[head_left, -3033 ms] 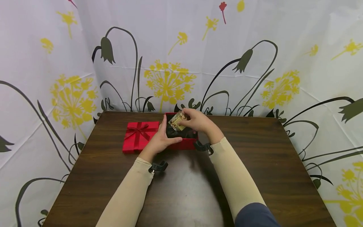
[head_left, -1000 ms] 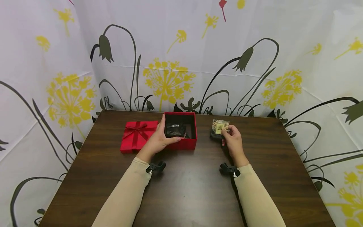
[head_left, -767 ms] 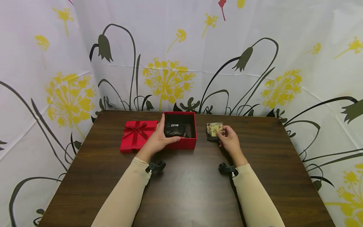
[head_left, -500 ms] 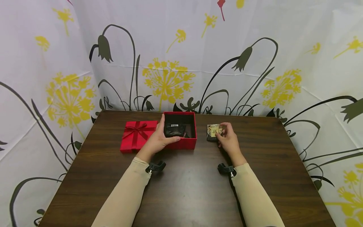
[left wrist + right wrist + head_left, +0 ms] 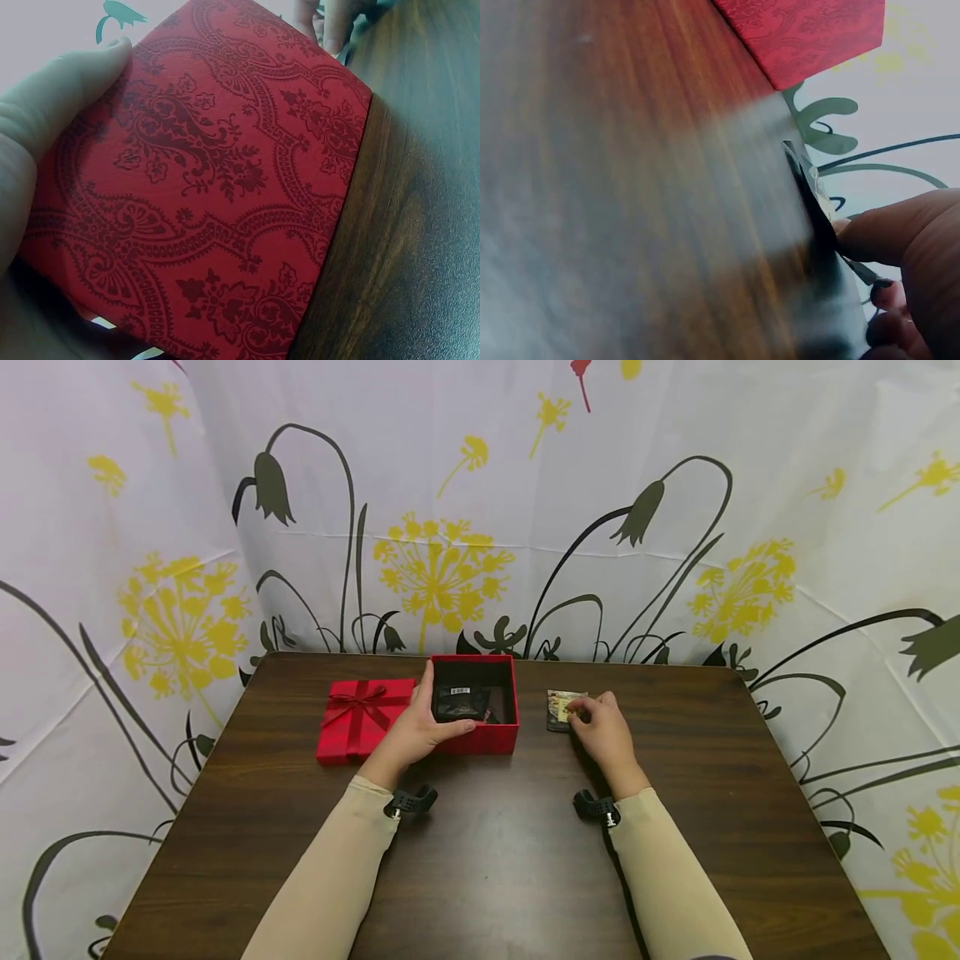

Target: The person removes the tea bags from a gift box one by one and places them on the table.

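An open red box (image 5: 475, 739) sits on a wooden table (image 5: 487, 860), and the left hand (image 5: 416, 731) grips its near left corner, thumb along the front wall. Just right of the box, the right hand (image 5: 603, 733) pinches a small packet (image 5: 558, 706) lying on the table. The red lid (image 5: 362, 718) with a bow lies just left of the box.

Dark wood desk (image 5: 495, 860). On it: red lid (image 5: 363, 718) with bow far left, open red box (image 5: 480, 739) just beside it, packet (image 5: 558, 710) right of box, apart from it.
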Action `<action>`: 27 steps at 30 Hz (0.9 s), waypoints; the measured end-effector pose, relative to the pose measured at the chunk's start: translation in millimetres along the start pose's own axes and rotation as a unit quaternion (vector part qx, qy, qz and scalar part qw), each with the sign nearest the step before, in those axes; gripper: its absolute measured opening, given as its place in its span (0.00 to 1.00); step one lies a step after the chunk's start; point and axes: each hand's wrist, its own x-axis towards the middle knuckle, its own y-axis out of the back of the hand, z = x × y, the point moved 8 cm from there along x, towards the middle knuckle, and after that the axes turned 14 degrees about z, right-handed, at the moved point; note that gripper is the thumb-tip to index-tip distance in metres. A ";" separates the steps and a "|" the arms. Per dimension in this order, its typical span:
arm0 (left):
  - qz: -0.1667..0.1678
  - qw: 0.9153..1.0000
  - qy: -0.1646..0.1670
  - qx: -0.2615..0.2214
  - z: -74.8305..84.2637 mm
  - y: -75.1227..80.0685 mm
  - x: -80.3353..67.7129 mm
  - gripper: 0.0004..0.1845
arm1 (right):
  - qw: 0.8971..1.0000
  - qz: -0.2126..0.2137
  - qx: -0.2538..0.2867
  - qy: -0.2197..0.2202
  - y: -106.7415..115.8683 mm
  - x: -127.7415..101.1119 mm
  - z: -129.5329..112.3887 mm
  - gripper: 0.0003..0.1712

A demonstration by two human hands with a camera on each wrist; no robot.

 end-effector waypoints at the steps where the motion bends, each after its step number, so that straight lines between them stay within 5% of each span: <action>1: 0.000 1.000 0.000 0.000 -0.4 -0.1 -0.1 0.76 | 1.000 0.002 0.000 0.003 0.2 0.1 0.2 0.10; 14: -0.001 1.000 0.001 0.017 -0.4 0.2 0.5 0.76 | 0.997 -0.031 -0.033 0.060 -2.8 -1.6 -4.3 0.20; 27: -0.001 1.000 0.002 0.016 -2.3 -0.8 1.4 0.75 | 0.999 -0.014 -0.011 0.045 -3.2 -1.4 3.1 0.18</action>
